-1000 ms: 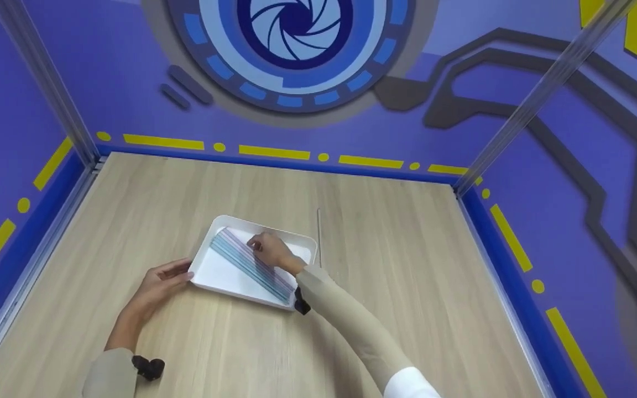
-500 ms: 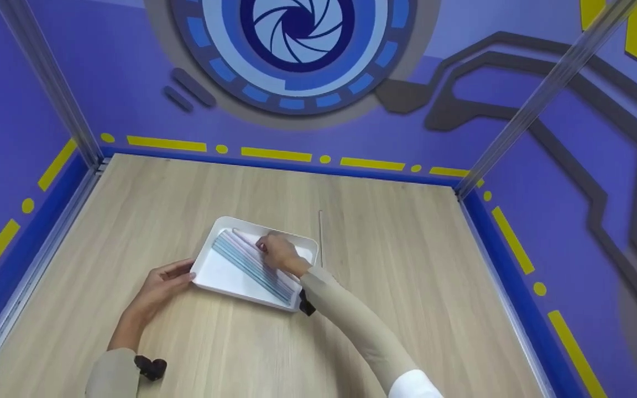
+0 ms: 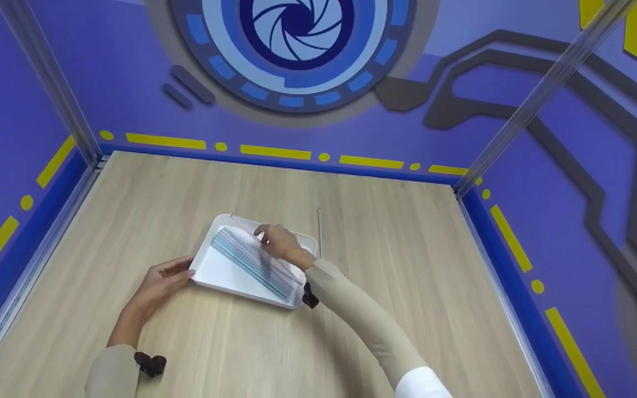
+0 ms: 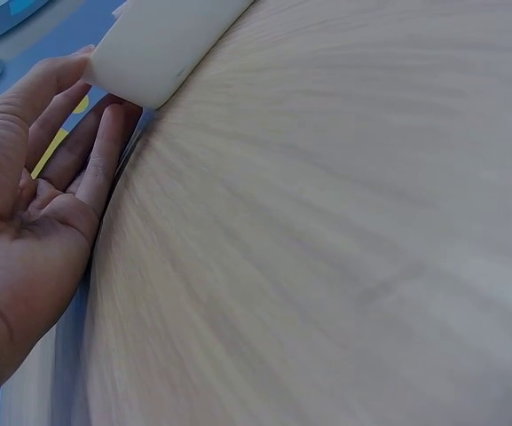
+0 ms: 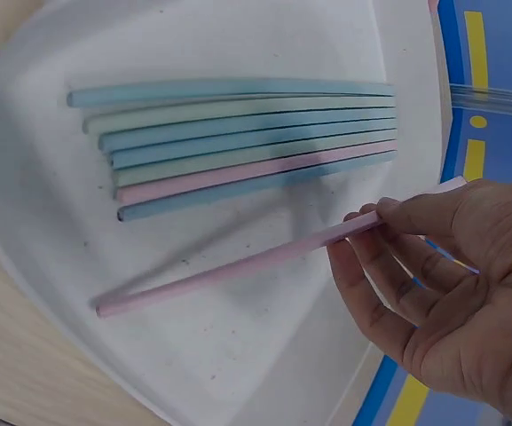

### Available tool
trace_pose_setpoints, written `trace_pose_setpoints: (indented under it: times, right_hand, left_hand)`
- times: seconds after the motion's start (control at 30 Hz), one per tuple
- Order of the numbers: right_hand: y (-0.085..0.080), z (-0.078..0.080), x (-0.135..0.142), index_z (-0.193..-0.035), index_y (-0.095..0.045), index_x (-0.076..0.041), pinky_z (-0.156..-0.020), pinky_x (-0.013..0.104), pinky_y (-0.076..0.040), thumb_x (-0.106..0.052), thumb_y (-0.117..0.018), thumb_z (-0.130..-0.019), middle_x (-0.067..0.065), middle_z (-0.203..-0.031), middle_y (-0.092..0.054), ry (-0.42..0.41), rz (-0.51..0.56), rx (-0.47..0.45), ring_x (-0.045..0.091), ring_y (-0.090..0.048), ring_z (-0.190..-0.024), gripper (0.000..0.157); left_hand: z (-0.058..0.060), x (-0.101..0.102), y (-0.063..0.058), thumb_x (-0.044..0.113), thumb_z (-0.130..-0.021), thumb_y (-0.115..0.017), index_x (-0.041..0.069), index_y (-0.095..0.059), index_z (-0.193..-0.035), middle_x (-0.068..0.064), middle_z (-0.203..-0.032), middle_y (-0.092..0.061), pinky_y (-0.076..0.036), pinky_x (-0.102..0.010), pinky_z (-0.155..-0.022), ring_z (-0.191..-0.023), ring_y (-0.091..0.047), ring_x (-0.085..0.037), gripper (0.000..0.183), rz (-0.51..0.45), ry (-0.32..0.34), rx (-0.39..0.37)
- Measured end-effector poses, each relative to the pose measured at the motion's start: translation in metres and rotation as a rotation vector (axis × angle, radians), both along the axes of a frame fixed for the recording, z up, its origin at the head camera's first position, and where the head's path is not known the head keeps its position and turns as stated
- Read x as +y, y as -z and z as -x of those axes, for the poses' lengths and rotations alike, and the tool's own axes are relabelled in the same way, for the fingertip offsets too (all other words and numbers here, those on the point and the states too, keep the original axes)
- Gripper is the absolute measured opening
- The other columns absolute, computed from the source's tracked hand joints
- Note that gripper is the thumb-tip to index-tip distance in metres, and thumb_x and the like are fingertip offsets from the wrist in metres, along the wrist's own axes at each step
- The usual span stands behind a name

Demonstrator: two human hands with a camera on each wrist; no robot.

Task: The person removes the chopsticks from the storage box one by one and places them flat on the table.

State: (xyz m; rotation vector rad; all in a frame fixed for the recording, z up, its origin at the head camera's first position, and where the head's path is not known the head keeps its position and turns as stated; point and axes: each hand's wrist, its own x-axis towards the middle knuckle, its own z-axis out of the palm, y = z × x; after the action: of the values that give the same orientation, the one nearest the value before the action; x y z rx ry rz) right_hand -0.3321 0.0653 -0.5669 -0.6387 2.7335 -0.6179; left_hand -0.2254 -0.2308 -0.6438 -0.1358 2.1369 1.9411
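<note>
My right hand (image 5: 451, 284) pinches a pink straw (image 5: 238, 264) between thumb and fingertips. The straw slants over the white tray (image 3: 216, 271), its lower end close to the tray floor in the right wrist view. Beside it, a row of several blue, pale green and pink straws (image 5: 247, 146) lies side by side on the tray floor. My left hand (image 3: 158, 284) holds the tray's near left corner, thumb at the rim. In the left wrist view the other fingers of that hand curve behind and below the tray corner (image 4: 145, 67).
A single thin rod (image 3: 319, 232) lies on the wooden table (image 3: 396, 249) just right of the tray. Blue printed panels (image 3: 296, 132) stand behind and at both sides, with a metal post (image 3: 545, 88) at the back right.
My right hand has shifted a little right, drawing the pink straw away from the row. Its far end has risen to the tray's back rim. The left hand stays at the corner.
</note>
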Motion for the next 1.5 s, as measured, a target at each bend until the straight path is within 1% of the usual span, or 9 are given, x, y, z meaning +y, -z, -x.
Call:
trace_pose_setpoints:
  times: [0.2, 0.4, 0.6, 0.73, 1.07, 1.17, 1.3, 1.37, 1.5]
  right_hand:
    - [-0.012, 0.0, 0.004, -0.132, -0.066, -0.009, -0.084, 0.03, -0.062, 0.003, -0.068, -0.093, 0.013, -0.111, -0.077, 0.018, 0.074, -0.004, 0.022, -0.075, -0.099, 0.041]
    - [-0.015, -0.001, 0.011, -0.138, -0.061, -0.004, -0.067, 0.029, -0.064, 0.006, -0.068, -0.093, 0.019, -0.109, -0.075, 0.091, 0.258, -0.114, 0.023, -0.073, -0.093, 0.047]
    - [-0.014, 0.0, 0.018, -0.138, -0.059, 0.0, -0.064, 0.029, -0.064, 0.007, -0.07, -0.092, 0.021, -0.103, -0.073, 0.135, 0.375, -0.154, 0.027, -0.074, -0.089, 0.048]
    - [-0.014, 0.002, 0.025, -0.139, -0.058, 0.002, -0.064, 0.031, -0.064, 0.007, -0.07, -0.091, 0.022, -0.102, -0.073, 0.162, 0.428, -0.184, 0.031, -0.075, -0.089, 0.049]
    - [-0.019, 0.009, 0.051, -0.139, -0.054, 0.008, -0.066, 0.033, -0.065, 0.01, -0.068, -0.092, 0.029, -0.106, -0.071, 0.212, 0.53, -0.241, 0.044, -0.073, -0.098, 0.049]
    - [-0.022, 0.009, 0.061, -0.14, -0.052, 0.011, -0.067, 0.034, -0.065, 0.01, -0.066, -0.093, 0.032, -0.107, -0.07, 0.215, 0.541, -0.249, 0.047, -0.072, -0.1, 0.049]
    - [-0.025, 0.011, 0.072, -0.141, -0.05, 0.011, -0.069, 0.035, -0.065, 0.008, -0.066, -0.094, 0.03, -0.107, -0.069, 0.239, 0.538, -0.268, 0.046, -0.072, -0.1, 0.05]
    - [-0.026, 0.012, 0.078, -0.142, -0.05, 0.01, -0.07, 0.035, -0.065, 0.007, -0.067, -0.094, 0.027, -0.106, -0.069, 0.262, 0.529, -0.276, 0.044, -0.072, -0.101, 0.051]
    - [-0.028, 0.013, 0.091, -0.141, -0.051, 0.009, -0.07, 0.035, -0.065, 0.007, -0.067, -0.093, 0.022, -0.101, -0.068, 0.308, 0.517, -0.281, 0.037, -0.074, -0.095, 0.05]
  left_hand:
    - [0.001, 0.0, -0.001, 0.032, -0.092, -0.077, 0.006, -0.052, -0.148, -0.019, -0.155, -0.049, -0.051, -0.011, -0.097, -0.115, -0.057, 0.007, 0.067, 0.003, 0.0, 0.013]
    - [0.0, 0.001, 0.001, 0.03, -0.093, -0.077, 0.003, -0.052, -0.148, -0.021, -0.154, -0.049, -0.051, -0.011, -0.096, -0.112, -0.058, 0.01, 0.066, -0.007, 0.006, 0.031]
    - [0.0, 0.0, 0.002, 0.031, -0.093, -0.077, 0.003, -0.052, -0.148, -0.021, -0.154, -0.048, -0.05, -0.01, -0.096, -0.112, -0.057, 0.01, 0.067, -0.008, 0.002, 0.017]
    - [0.0, 0.0, 0.001, 0.034, -0.093, -0.076, 0.005, -0.05, -0.149, -0.02, -0.156, -0.047, -0.049, -0.009, -0.095, -0.113, -0.054, 0.009, 0.069, 0.02, 0.0, 0.002]
    - [-0.001, 0.001, -0.001, 0.036, -0.093, -0.076, 0.007, -0.051, -0.15, -0.019, -0.156, -0.047, -0.049, -0.008, -0.096, -0.115, -0.053, 0.008, 0.069, 0.048, 0.005, 0.0]
    - [-0.002, 0.0, -0.001, 0.033, -0.094, -0.075, 0.005, -0.05, -0.15, -0.019, -0.155, -0.048, -0.049, -0.01, -0.097, -0.116, -0.056, 0.007, 0.068, 0.013, 0.023, 0.011]
    - [-0.002, -0.002, 0.0, 0.031, -0.094, -0.076, 0.002, -0.05, -0.149, -0.019, -0.151, -0.051, -0.05, -0.011, -0.096, -0.113, -0.059, 0.009, 0.067, -0.019, 0.026, 0.029]
    - [-0.001, -0.003, 0.001, 0.031, -0.093, -0.077, 0.002, -0.051, -0.148, -0.016, -0.149, -0.055, -0.051, -0.01, -0.095, -0.111, -0.059, 0.01, 0.068, -0.008, 0.014, 0.032]
    - [0.0, -0.002, 0.004, 0.03, -0.093, -0.077, 0.001, -0.051, -0.148, -0.002, -0.14, -0.062, -0.051, -0.011, -0.096, -0.111, -0.059, 0.009, 0.067, -0.02, 0.008, 0.036]
